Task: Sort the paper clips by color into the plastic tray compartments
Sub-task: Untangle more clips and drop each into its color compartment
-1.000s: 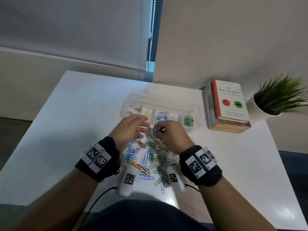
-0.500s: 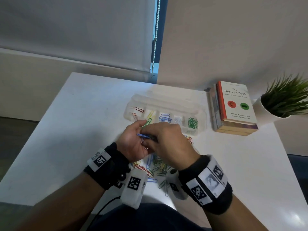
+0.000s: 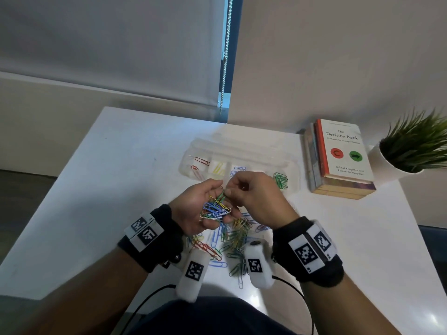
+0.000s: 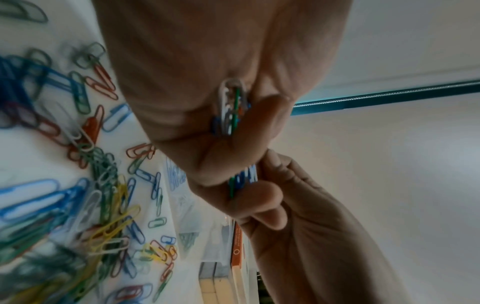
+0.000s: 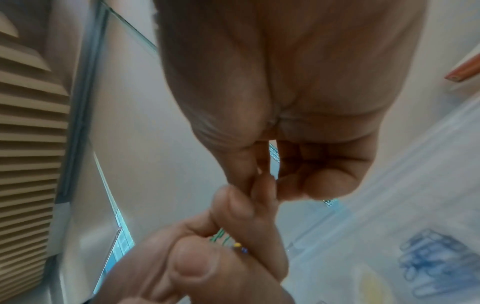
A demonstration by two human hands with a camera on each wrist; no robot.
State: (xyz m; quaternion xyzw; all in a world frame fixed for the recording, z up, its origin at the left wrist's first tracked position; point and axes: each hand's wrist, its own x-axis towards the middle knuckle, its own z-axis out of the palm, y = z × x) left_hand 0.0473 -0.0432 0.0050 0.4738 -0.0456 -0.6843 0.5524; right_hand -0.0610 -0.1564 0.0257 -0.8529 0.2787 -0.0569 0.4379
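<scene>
My left hand (image 3: 202,201) is turned palm up above the table and holds a mixed bunch of paper clips (image 3: 215,209) in its curled fingers. In the left wrist view its thumb presses the bunch (image 4: 230,109) against the fingers. My right hand (image 3: 251,197) pinches a green clip (image 3: 221,195) at the top of that bunch, between thumb and forefinger. The clear plastic tray (image 3: 242,147) lies just beyond both hands, with red, yellow, blue and green clips in separate compartments. A loose pile of clips (image 3: 233,240) lies on the table under my hands.
A stack of books (image 3: 338,160) sits right of the tray, and a potted plant (image 3: 408,151) stands at the far right. The white table (image 3: 108,189) ends at the wall behind the tray. Cables run from both wrist cameras toward my lap.
Both hands rose off the pile. My left hand turned palm up with a bunch of clips, and my right hand went from a blue clip to pinching a green one.
</scene>
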